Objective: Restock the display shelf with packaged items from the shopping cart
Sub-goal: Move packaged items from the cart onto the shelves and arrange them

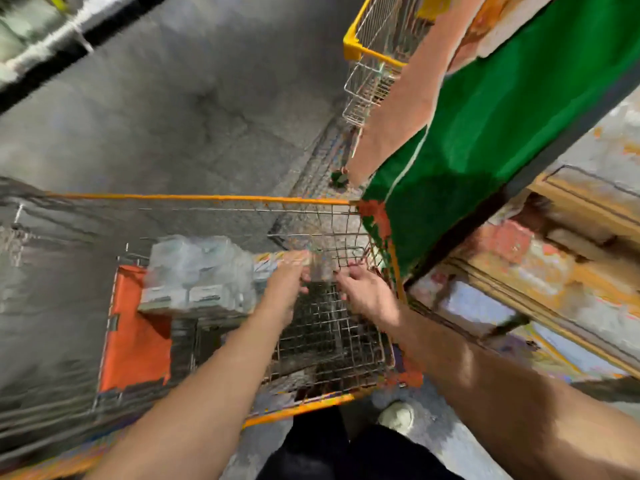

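A wire shopping cart [194,199] with an orange rim stands below me, seen from above. Inside it, at the left, lies a stack of clear-wrapped packaged items [199,275] on an orange liner [136,337]. Both my hands reach down into the cart's right half. My left hand [285,284] and my right hand [367,294] hold a small clear packaged item [321,270] between them, fingers curled round its two sides. The picture is blurred, so the item's label cannot be read. The display shelf [554,258] runs along the right, next to the cart.
A second yellow-rimmed wire cart [374,53] stands ahead. Another person in a green garment [502,116], one bare arm hanging, stands right beside the cart's far right corner. Grey floor [173,116] lies ahead and left. My shoe [398,415] shows below the cart.
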Tool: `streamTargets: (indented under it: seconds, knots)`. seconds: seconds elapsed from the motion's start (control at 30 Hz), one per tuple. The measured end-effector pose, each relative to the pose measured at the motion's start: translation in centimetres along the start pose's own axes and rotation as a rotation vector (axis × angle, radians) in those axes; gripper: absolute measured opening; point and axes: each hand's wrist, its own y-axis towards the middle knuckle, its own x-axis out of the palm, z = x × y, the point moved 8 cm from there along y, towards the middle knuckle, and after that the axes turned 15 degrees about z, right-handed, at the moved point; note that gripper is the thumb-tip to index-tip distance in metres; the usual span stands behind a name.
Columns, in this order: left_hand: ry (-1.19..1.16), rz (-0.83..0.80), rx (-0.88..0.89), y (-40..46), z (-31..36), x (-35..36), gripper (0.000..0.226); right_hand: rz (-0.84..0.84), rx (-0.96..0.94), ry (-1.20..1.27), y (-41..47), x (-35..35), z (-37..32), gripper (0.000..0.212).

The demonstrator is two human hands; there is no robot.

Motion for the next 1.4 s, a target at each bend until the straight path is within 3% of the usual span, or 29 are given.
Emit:
streamTargets:
  seconds: [0.07, 0.23, 0.33, 0.43, 0.53, 0.63, 0.73, 0.8, 0.93, 1.07, 1.2, 1.37, 1.4]
  knots:
    - [-0.048, -0.009, -0.206, 3.1, -4.1, -1.1, 0.009, -0.077, 0.103, -0.040, 1.5, 3.6, 1.8, 0.019]
    - [-0.188, -0.039, -0.505, 9.0, -10.0, -1.9, 0.035, -0.136, 0.312, -0.133, 6.6, 10.6, 7.8, 0.019]
    - [-0.269, -0.076, -0.610, 11.8, -12.0, -0.8, 0.034, -0.131, 0.373, -0.143, 8.8, 12.9, 8.7, 0.025]
    - [-0.380, -0.061, -0.678, 14.2, -13.4, 0.4, 0.013, -0.048, 0.442, -0.129, 10.6, 14.1, 9.3, 0.023]
    - [-0.456, -0.004, -0.729, 17.5, -15.6, 1.7, 0.021, -0.093, 0.402, -0.098, 13.1, 17.1, 9.4, 0.031]
    - [-0.552, 0.014, -0.798, 19.2, -15.7, 2.6, 0.020, 0.022, 0.476, -0.018, 15.0, 18.7, 9.6, 0.030]
    - [-0.572, 0.016, -0.844, 20.2, -15.9, 3.1, 0.050, 0.048, 0.550, 0.020, 16.4, 20.6, 10.0, 0.043]
    - [-0.587, 0.039, -0.859, 20.4, -15.7, 3.3, 0.055, 0.050, 0.636, 0.060, 16.6, 21.5, 9.9, 0.057]
    - [-0.506, 0.110, -0.844, 20.6, -15.8, 3.2, 0.042, 0.079, 0.746, 0.122, 16.9, 21.7, 10.3, 0.053]
    - [-0.404, 0.064, -0.852, 20.3, -15.7, 3.1, 0.038, 0.082, 0.772, 0.200, 16.7, 21.2, 10.1, 0.067]
    - [-0.355, 0.031, -0.809, 19.4, -15.3, 2.2, 0.023, 0.051, 0.785, 0.226, 15.6, 20.6, 10.7, 0.030]
    - [-0.175, -0.086, -0.578, 15.0, -13.8, -0.1, 0.026, -0.029, 0.682, 0.354, 12.0, 17.1, 10.3, 0.043]
    - [-0.142, -0.103, -0.535, 13.9, -13.2, -0.5, 0.028, -0.061, 0.695, 0.351, 11.1, 16.6, 10.1, 0.036]
